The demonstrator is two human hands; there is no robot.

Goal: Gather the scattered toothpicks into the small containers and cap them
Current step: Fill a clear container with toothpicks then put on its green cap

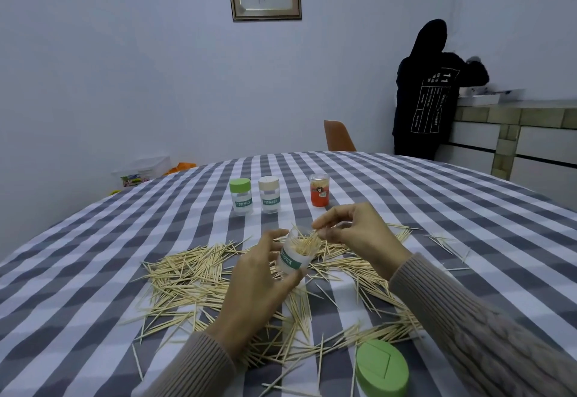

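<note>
While the left hand (pixel 259 275) grips a clear open jar (pixel 295 253) tilted above the checked table (pixel 93 240), the right hand (pixel 352 234) pinches toothpicks at the jar's mouth. Many loose toothpicks (pixel 193 275) lie scattered under both hands. One green cap (pixel 382 368) lies near the table's front edge. Three capped jars (pixel 270 198) stand farther back.

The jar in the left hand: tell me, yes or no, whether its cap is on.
No: the jar is open, toothpicks poking out, and a green cap lies on the tablecloth.
</note>
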